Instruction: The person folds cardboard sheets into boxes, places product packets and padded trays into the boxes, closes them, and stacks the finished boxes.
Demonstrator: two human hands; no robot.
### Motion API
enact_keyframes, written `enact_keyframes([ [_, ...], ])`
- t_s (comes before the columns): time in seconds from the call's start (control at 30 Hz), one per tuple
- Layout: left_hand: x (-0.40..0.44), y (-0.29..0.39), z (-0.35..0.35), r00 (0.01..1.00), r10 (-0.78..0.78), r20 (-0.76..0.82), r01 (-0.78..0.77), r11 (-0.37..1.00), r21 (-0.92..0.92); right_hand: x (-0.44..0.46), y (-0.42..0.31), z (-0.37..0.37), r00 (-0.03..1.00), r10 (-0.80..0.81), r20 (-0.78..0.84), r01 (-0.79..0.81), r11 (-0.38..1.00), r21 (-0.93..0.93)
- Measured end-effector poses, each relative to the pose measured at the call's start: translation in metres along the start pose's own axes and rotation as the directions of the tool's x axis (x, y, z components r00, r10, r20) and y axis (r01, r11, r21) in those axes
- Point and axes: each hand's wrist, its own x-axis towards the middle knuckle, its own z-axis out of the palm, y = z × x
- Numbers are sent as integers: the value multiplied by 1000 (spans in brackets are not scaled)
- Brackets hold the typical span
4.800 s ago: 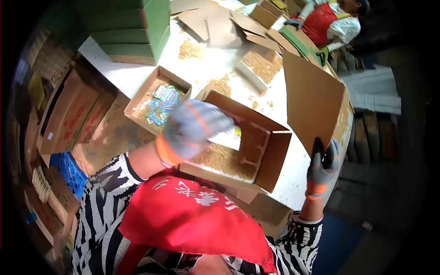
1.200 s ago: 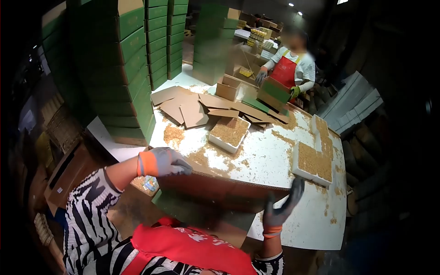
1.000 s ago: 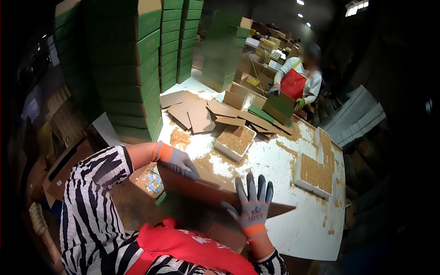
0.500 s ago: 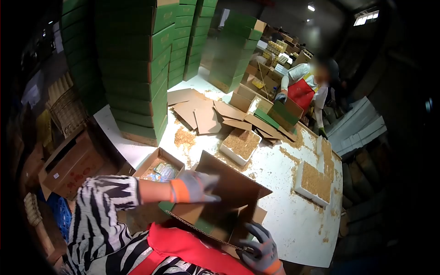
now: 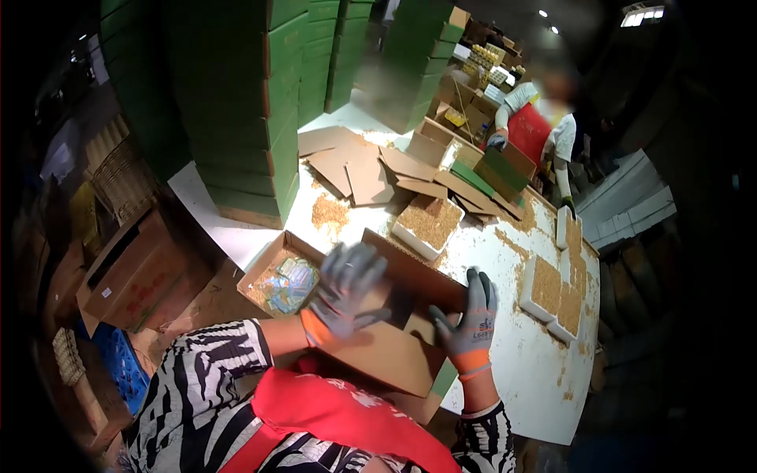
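Observation:
A brown cardboard box point(image 5: 386, 356) with green on its outside stands before me, its far flap raised. My left hand point(image 5: 345, 288), in a grey glove with an orange cuff, is over the box's left side with fingers spread; motion blurs it slightly. At the box's right edge is my right hand point(image 5: 473, 322), gloved alike. Its fingers stretch upward along the edge and the thumb stands apart toward the inside. Whether either palm presses on the cardboard cannot be made out. The box's inside is mostly in shadow.
Left of the box, an open carton point(image 5: 256, 276) holds small plastic packets. White trays point(image 5: 430, 225) filled with brown grainy material and flat cardboard pieces point(image 5: 367, 177) lie on the white table point(image 5: 520, 394). Tall green box stacks point(image 5: 236, 118) rise behind. A co-worker in a red apron point(image 5: 527, 132) stands across.
My left hand has risen out of the box and spread its fingers. My right hand has moved up from the near right corner along the edge. The box's near flap now lies folded inward.

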Motion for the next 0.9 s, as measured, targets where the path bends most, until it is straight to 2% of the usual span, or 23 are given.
enact_keyframes([
  [0.03,-3,-7,1,989,-47,-138,46,999,-7,-7,-7,-7,992,-120,40,124,988,-96],
  [0.07,-5,-14,4,957,-91,-275,87,996,-28,-20,-20,-21,989,-72,130,61,995,84],
  [0.1,-7,-22,2,967,-218,-131,224,974,27,-37,-21,-24,937,-117,329,38,971,237],
  [0.17,-17,-29,15,781,-549,297,571,821,18,-62,-13,-24,842,-137,522,-154,866,476],
  [0.2,-18,-33,19,585,-622,521,662,737,136,-95,14,-8,852,205,481,-517,472,714],
  [0.27,-8,-21,3,723,-519,455,536,838,103,-77,39,-3,704,650,285,-543,233,807],
  [0.3,-11,-15,-4,884,-373,281,399,916,-41,-89,62,12,631,684,367,-646,200,737],
  [0.33,-8,-11,-13,977,-202,69,210,966,-152,-87,77,13,515,638,572,-760,32,649],
  [0.37,8,-3,-27,995,-62,-81,49,987,-153,-86,92,15,369,556,744,-856,-109,506],
  [0.4,20,3,-33,981,-71,-182,26,971,-239,-98,106,24,570,467,676,-782,55,621],
  [0.43,16,-6,-12,909,-301,-288,105,834,-542,-81,89,7,626,455,634,-724,36,689],
  [0.47,2,-26,9,814,-577,-69,315,538,-782,-58,63,-19,672,446,591,-663,9,748],
  [0.5,-11,-46,30,610,-776,159,400,129,-907,-45,52,-37,716,419,558,-674,207,709],
  [0.53,-29,-81,53,719,-553,421,207,-408,-889,-47,48,-41,763,317,563,-646,378,663],
  [0.57,-52,-103,80,646,-512,566,278,-533,-799,-46,38,-36,921,90,378,-315,744,590],
  [0.6,-60,-112,88,558,-451,696,333,-647,-686,-44,23,-24,943,-217,252,107,916,387],
  [0.63,-61,-120,76,298,-471,830,561,-617,-552,-55,12,-6,863,-249,439,83,928,363],
  [0.67,-65,-125,71,327,-494,806,777,-345,-527,-71,3,10,748,-265,608,62,941,334],
  [0.73,-35,-111,45,399,-519,756,824,-159,-544,-81,-12,15,635,-359,684,40,899,436],
  [0.77,-42,-109,42,554,-477,682,816,150,-558,-65,-10,4,613,-416,672,-69,819,570],
  [0.83,-29,-76,17,651,-435,622,733,571,-369,-37,23,-8,605,-169,778,-661,439,609],
  [0.87,-36,-80,28,620,-475,624,783,424,-455,-16,43,-9,534,-76,842,-829,148,539],
  [0.9,-48,-89,45,585,-512,629,805,270,-529,6,63,7,661,118,741,-746,202,634],
])
